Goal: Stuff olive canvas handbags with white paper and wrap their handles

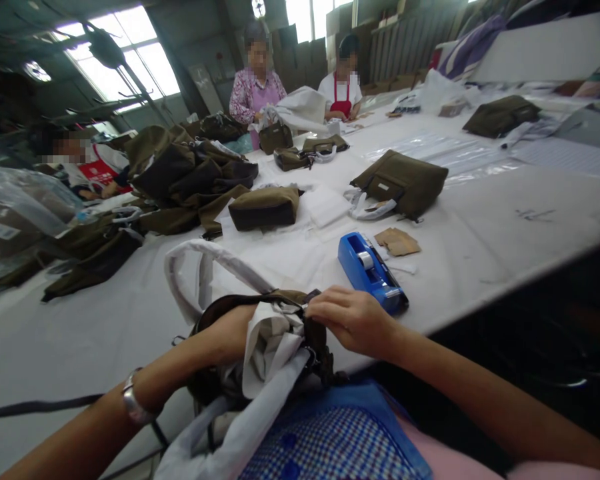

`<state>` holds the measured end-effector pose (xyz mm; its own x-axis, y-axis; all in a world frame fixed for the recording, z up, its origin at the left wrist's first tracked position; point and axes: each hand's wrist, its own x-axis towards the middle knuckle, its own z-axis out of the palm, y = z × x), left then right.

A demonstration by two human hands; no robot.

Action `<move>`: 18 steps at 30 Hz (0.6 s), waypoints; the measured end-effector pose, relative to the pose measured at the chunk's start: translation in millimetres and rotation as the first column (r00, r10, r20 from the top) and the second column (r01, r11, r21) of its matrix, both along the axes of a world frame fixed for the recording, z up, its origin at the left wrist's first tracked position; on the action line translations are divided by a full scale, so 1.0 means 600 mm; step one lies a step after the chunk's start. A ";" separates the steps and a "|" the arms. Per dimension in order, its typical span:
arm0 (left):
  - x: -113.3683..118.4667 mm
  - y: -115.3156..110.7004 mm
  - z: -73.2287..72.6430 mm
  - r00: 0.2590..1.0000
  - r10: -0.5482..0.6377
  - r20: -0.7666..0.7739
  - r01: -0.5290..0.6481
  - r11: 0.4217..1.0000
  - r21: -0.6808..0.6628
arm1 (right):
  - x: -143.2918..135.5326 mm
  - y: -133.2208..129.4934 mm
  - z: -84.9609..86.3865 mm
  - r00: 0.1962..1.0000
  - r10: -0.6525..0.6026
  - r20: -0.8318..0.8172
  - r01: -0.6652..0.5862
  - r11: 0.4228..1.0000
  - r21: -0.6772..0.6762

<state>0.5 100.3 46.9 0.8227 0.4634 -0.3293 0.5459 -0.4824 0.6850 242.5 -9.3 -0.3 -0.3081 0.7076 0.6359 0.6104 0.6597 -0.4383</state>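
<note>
A dark olive handbag [213,310] stands unzipped at the table's near edge, against my apron. Its handles [275,400] are wrapped in pale paper. My left hand [237,328] reaches down inside the bag, its fingers hidden by the rim and by crumpled off-white paper [267,343] bulging from the opening. At the right end of the opening, my right hand [355,320] pinches the bag's edge between thumb and fingers. Just beyond that hand lies a blue tape dispenser [355,263] with a roll in it.
Brown paper pieces [397,241] lie beside the dispenser. Finished-looking olive bags [403,180] and a boxy one [265,207] sit farther across the white table [460,267]. Bags are heaped [180,167] at left. Several co-workers, one in a purple apron [263,103], work around the far side.
</note>
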 end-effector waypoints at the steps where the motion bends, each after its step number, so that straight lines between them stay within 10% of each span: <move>1: -0.003 0.000 0.003 1.000 -0.002 -0.006 0.002 1.000 -0.018 | 0.001 -0.011 -0.003 0.996 0.017 0.084 -0.015 0.999 -0.029; 9: 0.004 -0.010 0.022 0.999 -0.015 0.030 0.020 0.987 -0.161 | -0.021 -0.033 -0.013 0.877 -0.022 0.480 0.088 0.989 -0.115; 18: 0.006 -0.041 -0.008 0.993 0.121 0.013 -0.122 0.989 0.081 | -0.006 -0.033 0.015 0.858 0.091 0.505 0.077 0.950 -0.301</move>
<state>3.9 75.4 41.9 0.7610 0.5851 -0.2802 0.5988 -0.4673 0.6505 239.0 -29.3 9.0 -0.5327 0.8338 0.1453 0.7971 0.5519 -0.2450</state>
